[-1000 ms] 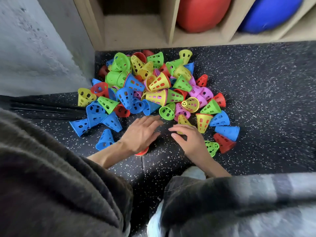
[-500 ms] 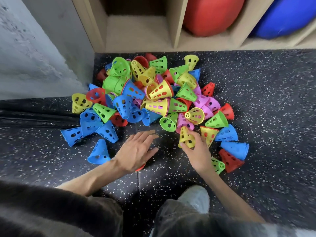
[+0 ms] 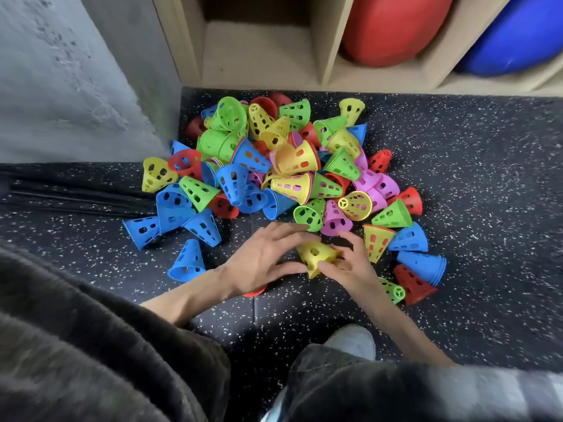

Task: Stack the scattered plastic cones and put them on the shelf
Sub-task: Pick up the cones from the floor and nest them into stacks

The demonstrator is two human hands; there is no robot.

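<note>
Speckled black floor carries a heap of plastic cones.

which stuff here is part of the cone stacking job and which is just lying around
Part of the job:
- yellow cone, gripped by the right hand
- left hand, fingers spread beside that cone
- pile of cones on the floor
- shelf, its left compartment holding nothing visible

Just lying about:
- red ball and blue ball in the other compartments
- black rods on the floor at left

Perforated cones heaped on floor; one yellow cone — held.
</note>
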